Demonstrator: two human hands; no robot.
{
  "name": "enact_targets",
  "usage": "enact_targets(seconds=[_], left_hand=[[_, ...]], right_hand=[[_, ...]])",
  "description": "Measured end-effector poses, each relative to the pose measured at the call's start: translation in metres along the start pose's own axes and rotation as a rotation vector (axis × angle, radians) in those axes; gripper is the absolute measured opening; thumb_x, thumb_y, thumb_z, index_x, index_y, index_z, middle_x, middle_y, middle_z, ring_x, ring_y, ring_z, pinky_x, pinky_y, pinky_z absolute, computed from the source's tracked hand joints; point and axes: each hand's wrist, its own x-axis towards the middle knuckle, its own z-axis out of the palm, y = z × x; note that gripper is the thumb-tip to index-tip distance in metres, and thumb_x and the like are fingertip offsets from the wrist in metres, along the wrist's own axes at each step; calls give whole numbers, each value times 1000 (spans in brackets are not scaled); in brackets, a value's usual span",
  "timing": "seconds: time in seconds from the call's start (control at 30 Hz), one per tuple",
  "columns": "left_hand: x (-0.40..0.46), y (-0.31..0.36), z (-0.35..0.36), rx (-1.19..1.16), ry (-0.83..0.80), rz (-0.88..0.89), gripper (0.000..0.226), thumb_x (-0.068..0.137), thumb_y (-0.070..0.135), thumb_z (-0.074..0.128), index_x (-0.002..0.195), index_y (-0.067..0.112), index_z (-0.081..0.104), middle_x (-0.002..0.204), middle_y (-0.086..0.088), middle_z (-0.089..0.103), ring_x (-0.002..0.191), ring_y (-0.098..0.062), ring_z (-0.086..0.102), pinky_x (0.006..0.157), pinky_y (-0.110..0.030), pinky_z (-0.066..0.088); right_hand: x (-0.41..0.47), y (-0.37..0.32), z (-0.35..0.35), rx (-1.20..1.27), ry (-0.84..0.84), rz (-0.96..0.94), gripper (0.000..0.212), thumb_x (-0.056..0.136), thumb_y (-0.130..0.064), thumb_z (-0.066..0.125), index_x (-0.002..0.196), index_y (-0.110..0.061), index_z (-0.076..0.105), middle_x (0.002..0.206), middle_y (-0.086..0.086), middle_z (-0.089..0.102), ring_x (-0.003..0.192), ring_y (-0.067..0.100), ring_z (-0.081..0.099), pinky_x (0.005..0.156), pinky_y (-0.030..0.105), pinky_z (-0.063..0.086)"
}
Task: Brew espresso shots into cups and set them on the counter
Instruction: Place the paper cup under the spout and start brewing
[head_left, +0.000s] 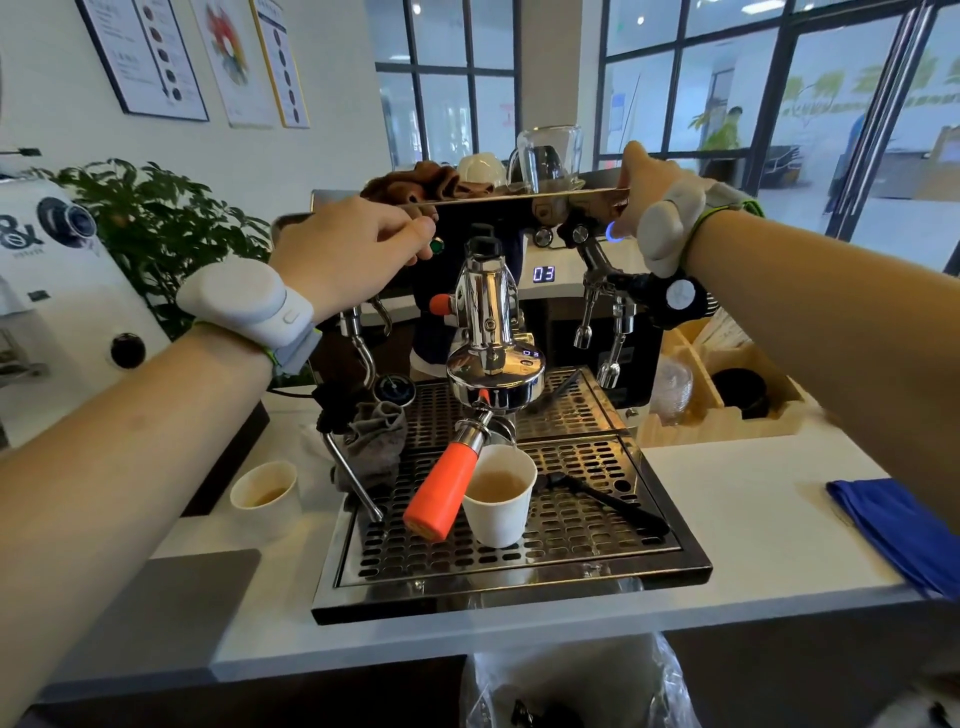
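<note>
— Paper cup (498, 499): where did we find it?
— We found it standing on the drip tray (519, 566) under the portafilter (447, 483), whose orange handle reached just past its left side; pale brown liquid lay inside.
— Any second cup (266, 491)?
— Yes, on the white counter (727, 525) left of the tray, also holding liquid.
— The hands?
— We noted the left hand (353, 254) at the espresso machine (498, 291) front, fingers curled by a green button (435, 245); whether it gripped anything, we could not tell. The right hand (644, 192) clasped the machine's top right edge. The timer display (543, 274) read 03.
</note>
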Motion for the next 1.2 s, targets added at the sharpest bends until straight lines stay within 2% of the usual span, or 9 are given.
enact_targets(seconds=[0.1,0.27,0.4,0.5,0.63,0.73,0.83,1.03,1.2], left_hand=[[2,-1,0,-85,-12,-3,30,94,54,42,94,37,67,78,22,64,73,7,53,59,-21,33],[3,1,-4,-196,10,-29,23,91,44,55,107,31,65,94,11,65,93,-8,55,75,-23,37],[-1,10,-6,-189,36,-11,25,90,33,59,112,23,65,96,8,65,92,-9,56,76,-19,37],[-6,19,-8,-196,71,20,22,91,29,59,110,22,66,94,7,64,85,-5,55,67,-1,35],[-18,30,-3,-186,96,81,22,91,27,58,112,23,65,97,11,62,80,0,53,65,7,30],[-26,32,6,-239,76,75,24,91,30,58,114,24,63,104,10,64,88,5,55,69,2,32],[-36,29,16,-294,33,61,29,92,31,59,120,24,60,111,8,63,106,-5,55,77,-7,34],[-64,23,39,-388,35,31,32,93,31,58,124,26,56,123,7,57,116,-4,50,92,-24,41],[-86,11,56,-398,11,17,34,96,23,55,130,24,51,126,6,55,116,-3,48,89,-21,43]], right_hand=[[-5,-6,-1,-4,-7,18,28,92,-14,55,116,-10,42,119,19,58,111,35,55,94,41,38],[-24,-21,-16,8,-12,-58,42,88,-26,58,125,-9,45,117,12,59,110,34,55,100,49,40],[-31,-27,-24,98,23,-183,46,86,-31,56,126,-13,44,114,12,59,100,31,57,81,37,43],[-32,-32,-25,182,50,-243,47,84,-36,55,126,-16,46,111,7,58,93,27,56,73,34,41],[-41,-42,-25,307,-34,-330,53,82,-37,57,131,-20,44,113,3,59,95,22,58,82,36,51],[-52,-47,-24,406,-41,-368,55,83,-38,58,133,-21,43,113,3,59,101,21,59,90,37,51],[-64,-48,-21,438,-26,-401,54,85,-36,58,134,-20,43,114,3,59,98,19,60,84,29,50],[-91,-44,-16,524,-30,-451,54,86,-33,59,136,-21,41,114,-1,56,92,10,58,76,15,43],[-113,-30,8,650,-20,-442,49,86,-31,59,133,-26,45,110,-9,54,92,8,56,71,8,39]])
